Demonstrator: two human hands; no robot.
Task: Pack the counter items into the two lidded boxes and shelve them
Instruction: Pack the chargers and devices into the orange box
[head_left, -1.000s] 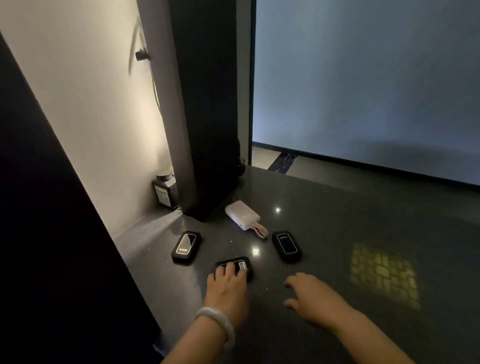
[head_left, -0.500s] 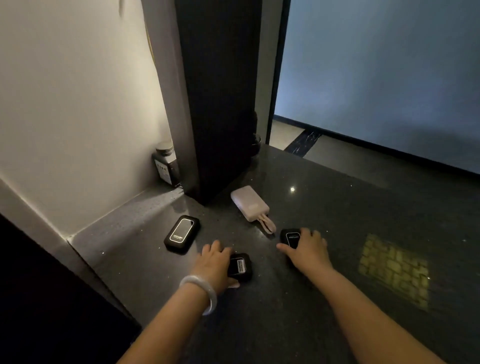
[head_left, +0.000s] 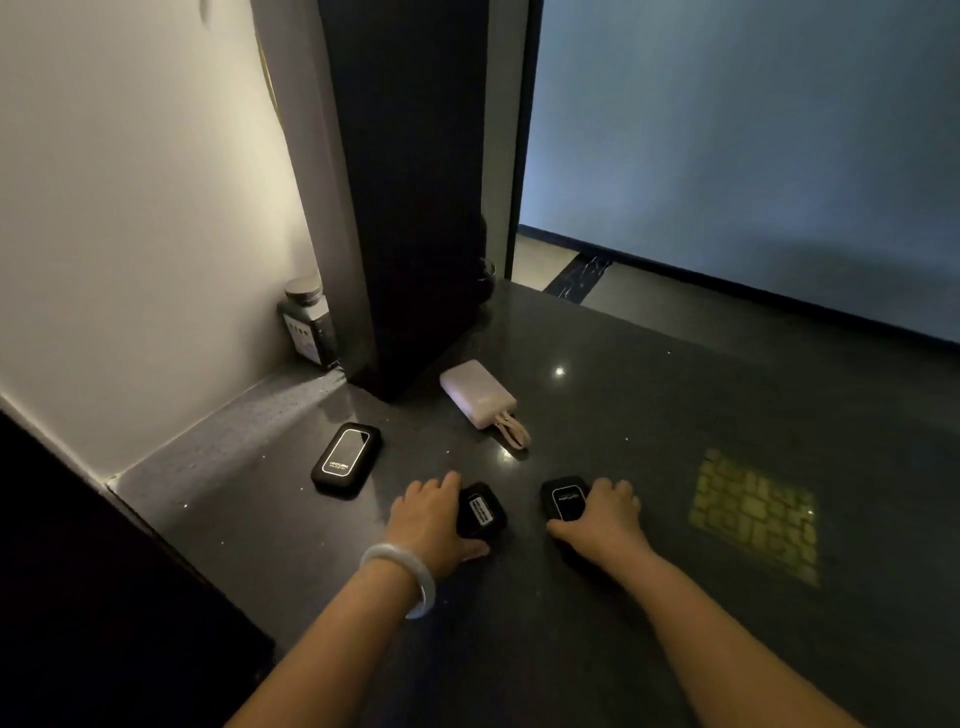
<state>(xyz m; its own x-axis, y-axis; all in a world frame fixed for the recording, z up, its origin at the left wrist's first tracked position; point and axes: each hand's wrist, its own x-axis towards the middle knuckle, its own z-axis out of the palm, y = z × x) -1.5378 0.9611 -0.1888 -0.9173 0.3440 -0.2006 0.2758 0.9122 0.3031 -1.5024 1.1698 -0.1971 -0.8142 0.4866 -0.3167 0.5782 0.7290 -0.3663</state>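
Observation:
Three small black devices and a white power bank (head_left: 477, 393) with a pink cable lie on the dark stone counter (head_left: 649, 415). My left hand (head_left: 426, 519), a pale bangle on its wrist, grips the middle black device (head_left: 483, 512) from the left side. My right hand (head_left: 602, 514) grips another black device (head_left: 563, 499) from the right, thumb under its near end. The third black device (head_left: 345, 457) lies untouched at the left. No lidded box is in view.
A tall black panel (head_left: 410, 208) stands on the counter behind the power bank. A small jar with a metal lid (head_left: 307, 322) sits in the corner by the white wall. A yellowish light patch (head_left: 753, 509) falls on the counter at right. Floor lies beyond the far edge.
My right hand reached forward from the bare counter and closed on the right black device. My left hand shifted its hold to the side of the middle device. The view tilted nearer.

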